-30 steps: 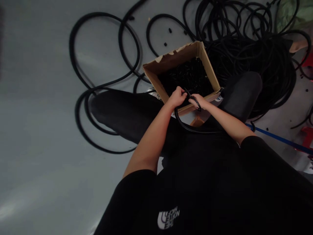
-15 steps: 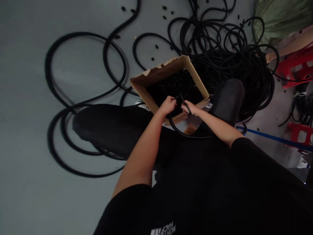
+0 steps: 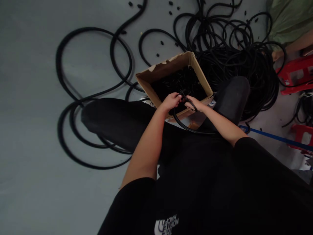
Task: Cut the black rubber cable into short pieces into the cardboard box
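Over the near edge of a cardboard box (image 3: 146, 87), my left hand (image 3: 171, 101) pinches the end of a black rubber strip or hose (image 3: 184, 127), which loops down across my lap. My right hand (image 3: 196, 104) is closed around the black handles of scissors (image 3: 194, 106). The scissor blades lie by my left fingertips, at the strip's end; whether they are open is too dark to tell. Inside the box lies a heap of short black cut pieces (image 3: 179, 77).
A big tangle of black hose (image 3: 259, 78) lies on the floor right of the box, with looser loops (image 3: 60, 62) at left. Small black pieces (image 3: 161, 42) are scattered about. At right are red stools (image 3: 293, 70), a green sack (image 3: 290, 19) and another person's arm (image 3: 293, 45).
The scissors and my left fingers have come closer together, the blades now meeting the strip's end. The whole view has shifted, so everything sits slightly further right and higher.
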Available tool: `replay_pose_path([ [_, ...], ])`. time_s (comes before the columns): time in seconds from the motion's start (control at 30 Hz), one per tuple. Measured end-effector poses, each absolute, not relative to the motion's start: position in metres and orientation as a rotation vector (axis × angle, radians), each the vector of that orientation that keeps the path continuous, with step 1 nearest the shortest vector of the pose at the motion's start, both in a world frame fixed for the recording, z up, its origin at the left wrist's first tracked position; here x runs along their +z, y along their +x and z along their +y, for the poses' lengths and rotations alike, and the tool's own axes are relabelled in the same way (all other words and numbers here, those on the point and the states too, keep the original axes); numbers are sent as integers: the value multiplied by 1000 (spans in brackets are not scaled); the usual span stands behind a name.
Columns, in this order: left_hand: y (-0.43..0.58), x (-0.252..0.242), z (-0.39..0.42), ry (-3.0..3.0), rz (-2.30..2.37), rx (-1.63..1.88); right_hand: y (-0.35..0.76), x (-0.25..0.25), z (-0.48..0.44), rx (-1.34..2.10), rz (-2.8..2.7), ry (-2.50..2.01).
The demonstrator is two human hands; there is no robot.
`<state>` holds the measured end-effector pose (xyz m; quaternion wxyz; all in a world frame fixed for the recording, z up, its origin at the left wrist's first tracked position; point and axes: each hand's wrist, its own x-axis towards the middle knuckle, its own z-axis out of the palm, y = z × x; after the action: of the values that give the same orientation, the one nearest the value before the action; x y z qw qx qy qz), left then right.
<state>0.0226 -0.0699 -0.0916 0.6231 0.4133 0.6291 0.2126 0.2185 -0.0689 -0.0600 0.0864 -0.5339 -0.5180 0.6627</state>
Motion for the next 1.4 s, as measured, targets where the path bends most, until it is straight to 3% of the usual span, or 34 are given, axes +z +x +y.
replay_pose_path([
  [0.33,21,-83,-69,1323,1451,245,231,-85,-61,1821,-1851,-1622],
  [0.8,23,-89,-66,1494,1673,-10,227,-70,-68,1668,-1931,-1682],
  [1.4,24,-98,-66,1619,1607,-274,225,-72,-74,1675,-2142,-1781],
])
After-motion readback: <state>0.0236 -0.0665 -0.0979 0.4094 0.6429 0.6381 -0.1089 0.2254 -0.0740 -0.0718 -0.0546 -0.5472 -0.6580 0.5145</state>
